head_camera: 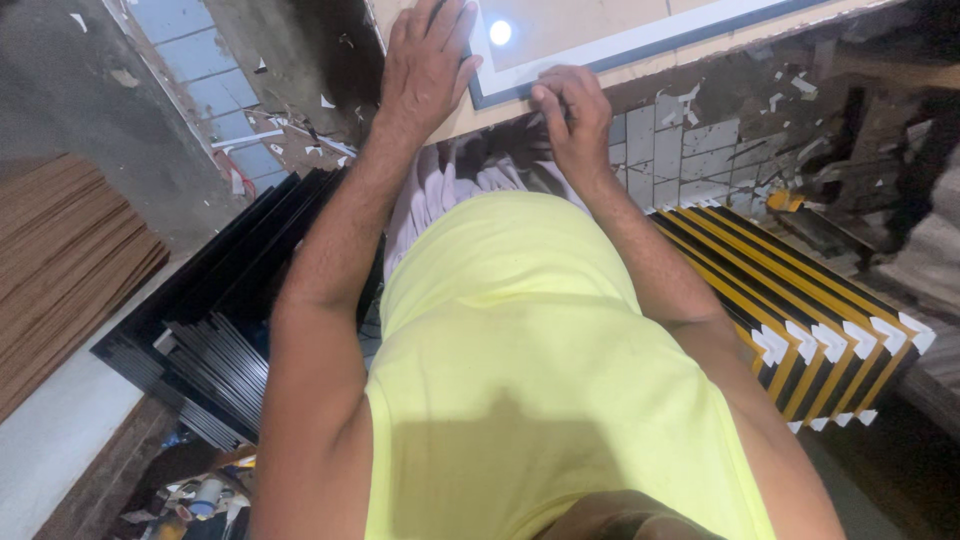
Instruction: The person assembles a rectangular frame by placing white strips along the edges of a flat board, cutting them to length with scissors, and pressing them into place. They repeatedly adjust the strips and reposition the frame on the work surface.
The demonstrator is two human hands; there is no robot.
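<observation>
We press our left hand [425,65] flat, fingers spread, on the frame [640,40], which lies on the bench [470,115] at the top of the view. Our right hand [570,115] is curled at the frame's near edge, fingertips pinched together; it possibly grips a small fastener, but we cannot tell from this angle. The frame sits directly under the left palm and just beyond the right knuckles.

Risks, as we judge them:
- The frame's corner lies near the bench edge. Uneven pressure from the flat hand could tip or slide it off.
- The pinching fingers work close to the frame's edge and could slip.
- Stacked black frames [215,310] and yellow-striped frames [800,310] stand close on both sides; a step back could knock them.
</observation>
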